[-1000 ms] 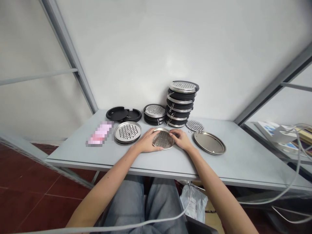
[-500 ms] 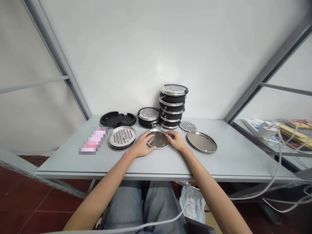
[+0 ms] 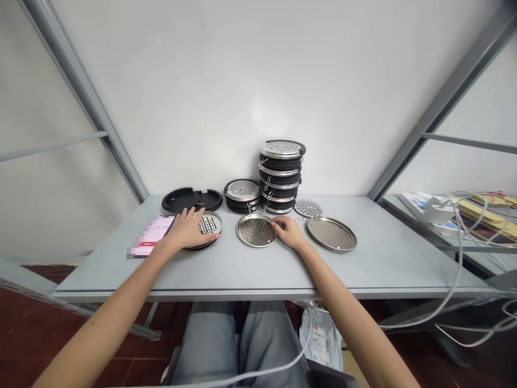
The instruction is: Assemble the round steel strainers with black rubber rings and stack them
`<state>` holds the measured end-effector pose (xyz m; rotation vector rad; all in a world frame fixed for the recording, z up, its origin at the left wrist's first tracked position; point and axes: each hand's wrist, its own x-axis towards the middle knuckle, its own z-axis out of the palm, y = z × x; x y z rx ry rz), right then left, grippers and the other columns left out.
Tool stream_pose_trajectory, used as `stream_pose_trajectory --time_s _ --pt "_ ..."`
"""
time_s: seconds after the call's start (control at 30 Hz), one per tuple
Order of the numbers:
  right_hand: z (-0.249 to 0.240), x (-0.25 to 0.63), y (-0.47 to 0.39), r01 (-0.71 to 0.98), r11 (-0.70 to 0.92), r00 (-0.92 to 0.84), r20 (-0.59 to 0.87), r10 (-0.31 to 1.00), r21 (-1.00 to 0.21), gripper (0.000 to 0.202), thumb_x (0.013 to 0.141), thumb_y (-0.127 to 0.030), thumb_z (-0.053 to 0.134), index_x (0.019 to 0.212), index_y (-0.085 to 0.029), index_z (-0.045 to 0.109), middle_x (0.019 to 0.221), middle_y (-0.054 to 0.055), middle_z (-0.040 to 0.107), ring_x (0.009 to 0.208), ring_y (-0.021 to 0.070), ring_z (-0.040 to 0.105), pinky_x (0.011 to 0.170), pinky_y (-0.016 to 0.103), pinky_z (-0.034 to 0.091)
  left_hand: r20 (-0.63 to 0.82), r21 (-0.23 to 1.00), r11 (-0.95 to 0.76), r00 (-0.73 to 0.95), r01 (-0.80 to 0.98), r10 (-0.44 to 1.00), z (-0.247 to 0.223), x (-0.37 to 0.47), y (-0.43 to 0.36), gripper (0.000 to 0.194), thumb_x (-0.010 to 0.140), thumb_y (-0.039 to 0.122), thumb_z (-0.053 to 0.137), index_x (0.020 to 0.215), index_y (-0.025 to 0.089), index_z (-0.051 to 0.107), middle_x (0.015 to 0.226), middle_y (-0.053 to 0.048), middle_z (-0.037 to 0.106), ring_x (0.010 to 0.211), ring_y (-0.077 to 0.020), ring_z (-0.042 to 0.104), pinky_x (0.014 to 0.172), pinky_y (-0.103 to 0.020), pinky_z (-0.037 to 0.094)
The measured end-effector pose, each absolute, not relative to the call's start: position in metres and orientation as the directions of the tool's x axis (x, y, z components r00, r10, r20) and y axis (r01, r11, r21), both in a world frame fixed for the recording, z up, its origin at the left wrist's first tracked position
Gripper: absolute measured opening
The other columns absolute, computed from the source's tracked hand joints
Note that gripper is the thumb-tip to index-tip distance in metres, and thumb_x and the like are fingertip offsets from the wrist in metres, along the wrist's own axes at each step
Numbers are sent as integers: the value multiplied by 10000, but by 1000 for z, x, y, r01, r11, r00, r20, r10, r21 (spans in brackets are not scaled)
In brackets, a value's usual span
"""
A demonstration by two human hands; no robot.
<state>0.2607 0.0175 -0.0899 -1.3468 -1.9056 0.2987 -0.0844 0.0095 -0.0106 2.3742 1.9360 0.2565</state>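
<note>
In the head view my left hand point(image 3: 188, 229) reaches over the slotted round grater plate point(image 3: 210, 224) on top of a low stack at the left. Its fingers are spread over the left part of the plate; whether they bear on it I cannot tell. My right hand point(image 3: 290, 231) has thumb and fingers closed on the right rim of a shiny round metal disc point(image 3: 255, 230) with a rough, dimpled surface. That disc lies flat on the table in front of me. Right of my right hand lies a smooth round metal plate point(image 3: 333, 234), apparently stacked.
Behind stand a tall stack point(image 3: 281, 178) and a low stack point(image 3: 242, 195) of black-ringed grater sets with wire clips. Black round holders point(image 3: 177, 200) lie back left, a phone point(image 3: 155, 234) front left. A perforated disc point(image 3: 308, 208) lies back right. White cables point(image 3: 460, 258) hang at the right.
My left hand has let go of the dimpled disc and moved left over the slotted grater plate. My right hand stays at the disc's right rim. The view has shifted slightly.
</note>
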Motion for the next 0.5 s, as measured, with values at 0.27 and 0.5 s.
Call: stream_pose_trajectory --time_s 0.27,0.5 --pt "-90 260 17 702 417 -148 454 878 -577 237 864 -296 508 884 -173 709 959 94 725 889 246 650 839 373 480 -132 135 -108 126 985 983 -17 -96 16 1309 497 883 564 1521 169 172 1567 -242 102 1388 -485 229 1065 -544 279" --pt "-90 262 17 704 432 -117 508 853 -563 259 874 -335 509 919 -173 706 994 103 717 966 263 630 912 414 454 -5 144 -162 164 976 986 -7 -96 21 1135 532 847 571 1439 193 379 1492 -217 326 1331 -465 350 1027 -513 350"
